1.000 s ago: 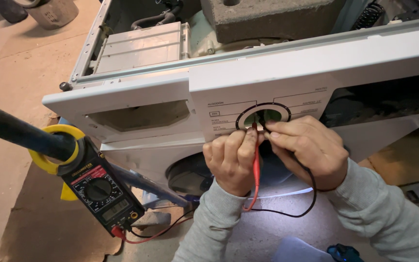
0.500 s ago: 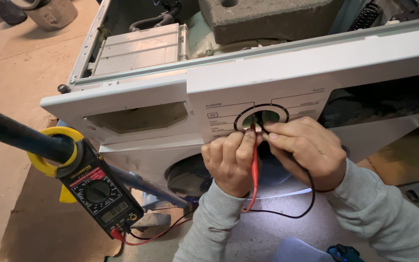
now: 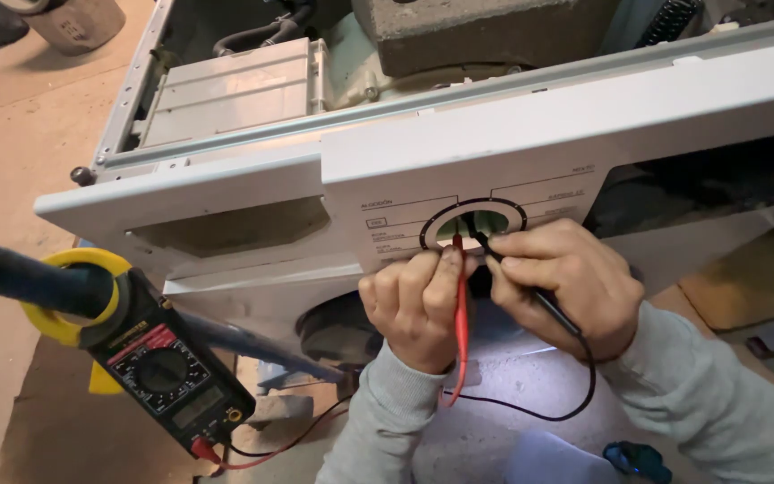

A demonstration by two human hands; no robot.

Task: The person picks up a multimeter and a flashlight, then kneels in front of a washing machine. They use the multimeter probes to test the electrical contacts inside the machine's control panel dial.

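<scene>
My left hand (image 3: 416, 306) pinches a red test probe (image 3: 460, 296) and holds its tip in the round dial opening (image 3: 474, 224) of a white washing machine control panel (image 3: 530, 161). Beside it, my right hand (image 3: 566, 282) grips a black test probe (image 3: 539, 300) aimed into the same opening. Both hands touch each other just below the hole. Red and black leads run down and left to a black and yellow clamp meter (image 3: 150, 367), which hangs by its jaw from a dark bar (image 3: 11, 273) at the left.
The machine's top is off, showing a grey concrete block (image 3: 485, 31), a detergent drawer housing (image 3: 226, 94) and hoses. The round door opening (image 3: 342, 327) lies under my hands. A small blue object (image 3: 638, 459) sits at the bottom right. A bucket (image 3: 73, 20) stands far left.
Both hands and probes have stayed at the dial opening. The view has shifted very slightly; nothing else has moved.
</scene>
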